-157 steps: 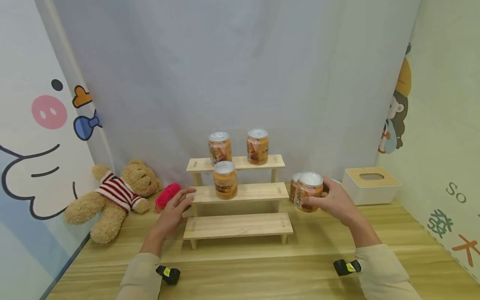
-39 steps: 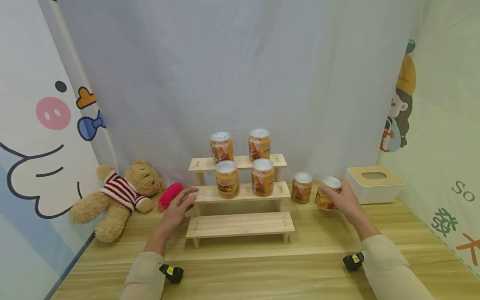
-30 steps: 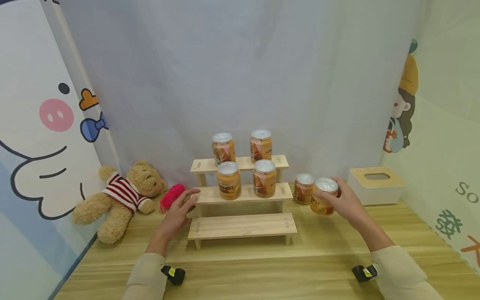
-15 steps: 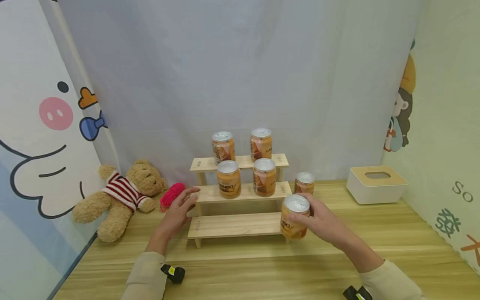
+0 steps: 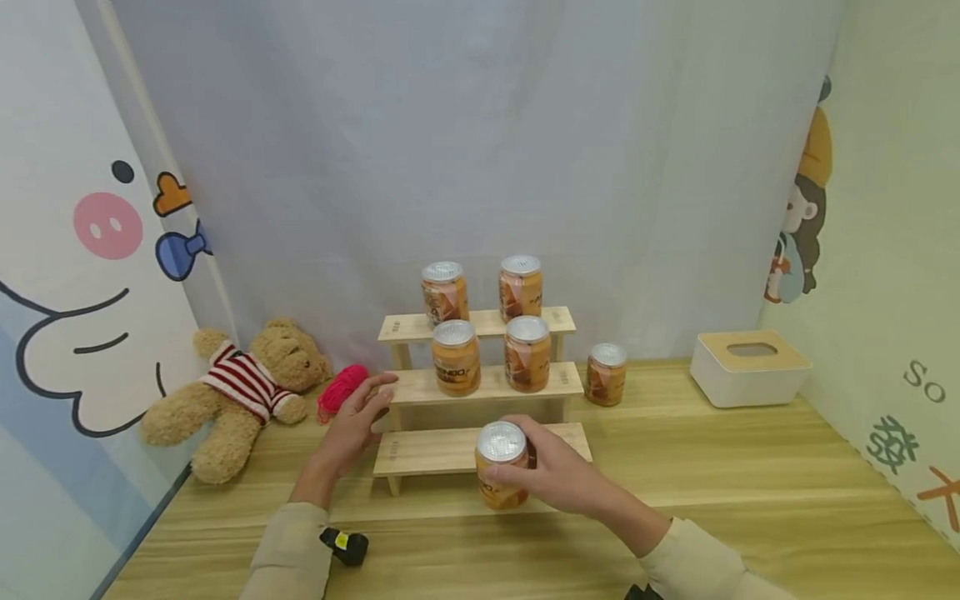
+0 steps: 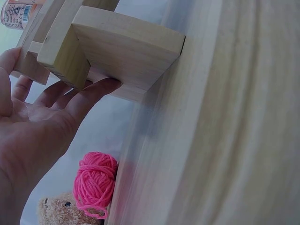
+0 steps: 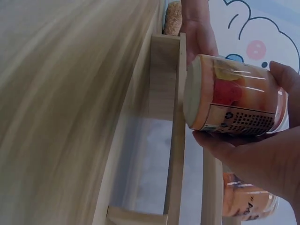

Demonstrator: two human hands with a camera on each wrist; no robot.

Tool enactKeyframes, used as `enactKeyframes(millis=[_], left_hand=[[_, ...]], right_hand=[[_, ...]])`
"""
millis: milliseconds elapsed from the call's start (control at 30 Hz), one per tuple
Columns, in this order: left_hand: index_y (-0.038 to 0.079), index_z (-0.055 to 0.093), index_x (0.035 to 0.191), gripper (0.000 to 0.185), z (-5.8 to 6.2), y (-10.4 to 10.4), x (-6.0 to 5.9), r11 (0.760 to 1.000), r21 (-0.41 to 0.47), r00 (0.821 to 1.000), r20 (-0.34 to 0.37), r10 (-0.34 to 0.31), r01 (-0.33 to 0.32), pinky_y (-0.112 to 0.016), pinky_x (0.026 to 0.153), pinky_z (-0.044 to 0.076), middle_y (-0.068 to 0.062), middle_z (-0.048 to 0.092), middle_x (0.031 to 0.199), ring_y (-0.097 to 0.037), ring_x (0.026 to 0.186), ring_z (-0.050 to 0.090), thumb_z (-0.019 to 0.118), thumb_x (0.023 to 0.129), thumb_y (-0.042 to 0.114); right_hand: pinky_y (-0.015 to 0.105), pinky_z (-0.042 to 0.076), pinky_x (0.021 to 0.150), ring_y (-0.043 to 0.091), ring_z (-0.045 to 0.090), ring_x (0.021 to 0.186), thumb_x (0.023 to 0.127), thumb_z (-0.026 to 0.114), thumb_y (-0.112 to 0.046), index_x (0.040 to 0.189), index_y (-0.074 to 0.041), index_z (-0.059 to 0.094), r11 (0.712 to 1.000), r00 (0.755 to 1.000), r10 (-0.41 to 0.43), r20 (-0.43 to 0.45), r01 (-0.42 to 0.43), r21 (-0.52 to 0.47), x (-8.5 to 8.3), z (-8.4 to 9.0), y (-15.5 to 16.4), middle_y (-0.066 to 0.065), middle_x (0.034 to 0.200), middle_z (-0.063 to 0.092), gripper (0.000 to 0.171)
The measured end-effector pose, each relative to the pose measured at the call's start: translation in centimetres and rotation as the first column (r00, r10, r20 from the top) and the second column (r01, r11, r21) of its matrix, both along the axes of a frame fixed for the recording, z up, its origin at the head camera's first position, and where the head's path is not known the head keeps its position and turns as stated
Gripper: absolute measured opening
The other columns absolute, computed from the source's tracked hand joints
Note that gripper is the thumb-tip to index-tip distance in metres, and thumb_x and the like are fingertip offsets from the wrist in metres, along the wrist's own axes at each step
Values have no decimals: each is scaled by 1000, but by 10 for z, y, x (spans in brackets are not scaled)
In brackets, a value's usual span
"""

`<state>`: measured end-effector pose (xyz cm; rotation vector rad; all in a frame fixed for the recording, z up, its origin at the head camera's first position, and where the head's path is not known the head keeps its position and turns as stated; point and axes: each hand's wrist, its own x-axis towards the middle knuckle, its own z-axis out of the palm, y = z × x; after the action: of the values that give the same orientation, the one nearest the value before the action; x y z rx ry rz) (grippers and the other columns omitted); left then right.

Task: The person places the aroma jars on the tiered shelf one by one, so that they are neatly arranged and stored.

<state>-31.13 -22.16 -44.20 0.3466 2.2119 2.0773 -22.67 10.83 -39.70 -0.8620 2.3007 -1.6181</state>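
Both hands work: right hand (image 5: 558,479) grips jar (image 5: 501,464), left hand (image 5: 352,425) steadies rack (image 5: 450,450).

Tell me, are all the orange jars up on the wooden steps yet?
Not yet. Four jars stand on the wooden steps: two on the top step, two on the middle step. The right hand grips a fifth jar in front of the bare bottom step. The left hand touches the steps' left end. One last jar waits on the table.
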Motion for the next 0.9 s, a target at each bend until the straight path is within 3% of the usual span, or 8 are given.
enactKeyframes(millis=[200, 433, 767, 900], left_hand=[[12, 38, 148, 49, 0, -1, -2, 1000, -2, 1000, -10, -1, 1, -61, 95, 45, -18, 25, 158, -45, 146, 18, 47, 107, 37], [12, 38, 148, 49, -1, -2, -2, 1000, -4, 1000, 8, 2, -2, -62, 97, 44, -18, 26, 158, -45, 147, 17, 47, 107, 38], [12, 38, 148, 50, -1, -1, 0, 1000, -9, 1000, 4, 1, -1, -62, 97, 43, -19, 26, 158, -44, 147, 19, 47, 107, 39], [12, 38, 148, 50, -1, 0, 0, 1000, -5, 1000, 6, 8, -8, -62, 97, 43, -19, 28, 157, -43, 146, 20, 47, 107, 39]], right_hand=[[39, 51, 90, 20, 61, 110, 96, 70, -31, 140, -6, 47, 1000, 999, -5, -44, 4, -31, -11, -2, -22, 9, 123, 60, 56], [37, 52, 87, 19, 62, 107, 94, 72, -33, 138, -8, 50, 999, 1000, 8, -23, -9, -38, -15, -2, -38, 7, 120, 61, 54], [38, 52, 84, 16, 63, 101, 90, 77, -36, 137, -10, 51, 993, 988, -113, -106, 115, 19, -25, -2, -50, 3, 116, 63, 59], [35, 54, 80, 14, 66, 97, 85, 80, -44, 131, -12, 55, 981, 957, -172, -235, 188, 49, -31, -8, -55, 2, 112, 67, 62]])
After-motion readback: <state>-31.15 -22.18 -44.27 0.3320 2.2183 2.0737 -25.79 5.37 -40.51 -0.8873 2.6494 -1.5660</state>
